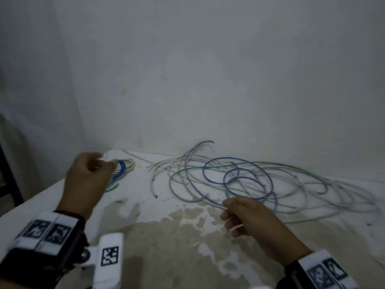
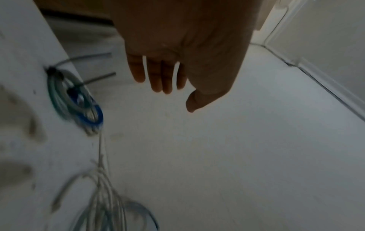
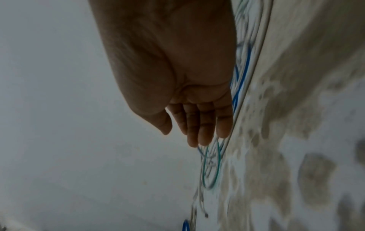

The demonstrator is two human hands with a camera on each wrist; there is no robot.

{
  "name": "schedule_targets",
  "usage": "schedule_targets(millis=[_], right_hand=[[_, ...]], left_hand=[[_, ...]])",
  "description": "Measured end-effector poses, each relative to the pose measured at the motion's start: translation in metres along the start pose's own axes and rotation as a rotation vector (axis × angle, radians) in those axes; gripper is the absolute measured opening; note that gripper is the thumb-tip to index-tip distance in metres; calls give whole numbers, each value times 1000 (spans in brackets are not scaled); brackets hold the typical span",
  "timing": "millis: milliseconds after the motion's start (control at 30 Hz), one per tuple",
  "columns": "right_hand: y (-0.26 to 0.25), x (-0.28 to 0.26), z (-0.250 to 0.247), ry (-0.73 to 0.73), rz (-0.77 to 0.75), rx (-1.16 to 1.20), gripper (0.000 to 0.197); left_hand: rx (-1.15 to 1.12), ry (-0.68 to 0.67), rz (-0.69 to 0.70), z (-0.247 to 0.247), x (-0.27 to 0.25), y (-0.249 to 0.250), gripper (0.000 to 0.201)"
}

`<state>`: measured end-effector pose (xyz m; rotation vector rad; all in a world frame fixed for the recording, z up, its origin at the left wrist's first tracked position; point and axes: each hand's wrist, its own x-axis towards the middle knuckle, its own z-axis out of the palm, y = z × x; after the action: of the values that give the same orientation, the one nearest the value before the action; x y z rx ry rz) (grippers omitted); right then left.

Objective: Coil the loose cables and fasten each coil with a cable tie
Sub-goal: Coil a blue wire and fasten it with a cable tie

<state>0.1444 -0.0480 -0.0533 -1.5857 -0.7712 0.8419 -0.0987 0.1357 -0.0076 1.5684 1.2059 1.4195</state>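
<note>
A tangle of loose blue, green and white cables (image 1: 239,176) sprawls over the back right of the table; it also shows as the cables (image 2: 106,203) in the left wrist view and the cables (image 3: 242,65) in the right wrist view. At the back left lies a small coiled bundle (image 1: 125,168) of the same colours. On this bundle (image 2: 79,106) a dark band sits at one end. My left hand (image 1: 89,178) hovers over the bundle, its fingers (image 2: 158,78) relaxed and holding nothing. My right hand (image 1: 243,217) hangs at the tangle's near edge, its fingers (image 3: 203,128) extended and empty.
The table wears a white cloth (image 1: 166,257) with brownish stains in the near middle. A pale wall (image 1: 208,80) rises right behind the cables. A dark frame (image 1: 8,174) stands off the table's left edge.
</note>
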Motion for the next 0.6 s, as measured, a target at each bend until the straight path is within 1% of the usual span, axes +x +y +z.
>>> schedule_targets(millis=[33, 67, 133, 167, 267, 300, 367, 467, 533, 600], right_hand=[[2, -7, -16, 49, 2, -6, 20], [5, -12, -29, 96, 12, -11, 21], [13, -23, -57, 199, 36, 14, 21], [19, -27, -69, 251, 49, 46, 21], [38, -33, -91, 351, 86, 195, 15], [44, -33, -95, 362, 91, 230, 13], [55, -31, -99, 378, 91, 258, 12], [64, -25, -100, 402, 72, 244, 16], [69, -22, -100, 402, 60, 223, 19], [72, -19, -102, 399, 64, 230, 20]], left_hand=[[-15, -108, 15, 16, -14, 6, 10], [-23, -222, 23, 31, -28, 12, 4], [-12, -427, 28, 65, -57, 22, 12], [13, -506, 32, 83, -69, 24, 13], [152, -689, 67, 129, -94, 23, 16], [198, -728, 68, 141, -98, 21, 18], [288, -760, 63, 163, -101, 18, 25], [408, -745, 54, 187, -95, 9, 45], [436, -730, 20, 198, -91, 4, 55], [437, -725, -7, 208, -90, 3, 54]])
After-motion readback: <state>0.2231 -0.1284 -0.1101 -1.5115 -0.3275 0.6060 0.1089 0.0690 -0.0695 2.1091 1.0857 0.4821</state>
